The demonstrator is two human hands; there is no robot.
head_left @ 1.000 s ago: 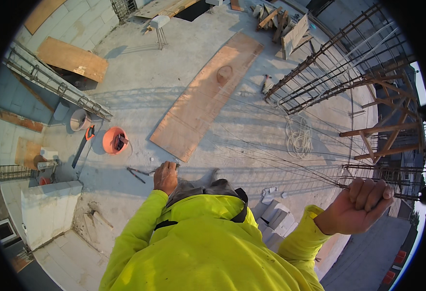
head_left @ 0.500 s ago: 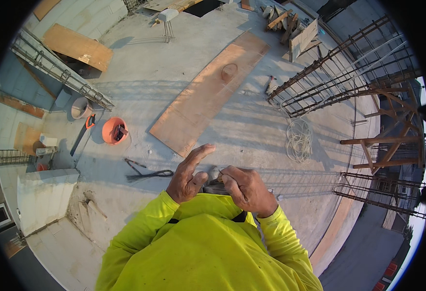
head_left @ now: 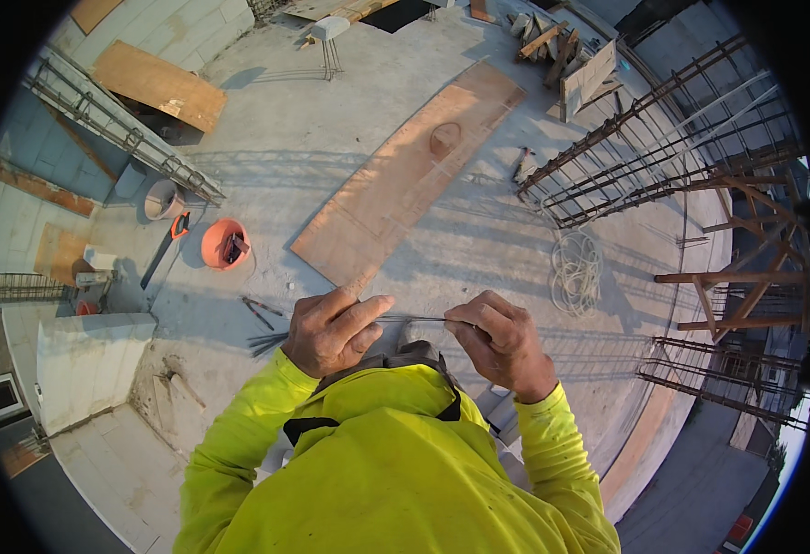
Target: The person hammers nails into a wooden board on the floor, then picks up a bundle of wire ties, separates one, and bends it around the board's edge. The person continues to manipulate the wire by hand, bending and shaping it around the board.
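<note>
A thin dark wire (head_left: 416, 319) stretches level between my two hands in front of my waist. My right hand (head_left: 506, 342) pinches its right end between thumb and fingertips. At the other end, the curled fingers of my left hand (head_left: 333, 331) close round the wire, with the exact grip partly hidden. On the concrete just left of that hand lies a bundle of dark wires (head_left: 264, 343), partly covered by it. Nippers with dark handles (head_left: 260, 312) rest spread apart beside the bundle.
Beyond my hands a long plywood sheet (head_left: 396, 198) lies on the concrete. To the left are an orange bucket (head_left: 224, 246) with tools, a handsaw (head_left: 167, 247) and a pale bucket (head_left: 161, 200). A coil of clear hose (head_left: 576, 272) and rebar cages (head_left: 645, 138) are at right.
My hands have moved apart, and the wire now shows stretched between them. My left hand's fingers, raised and spread before, have curled in. My right hand has shifted right.
</note>
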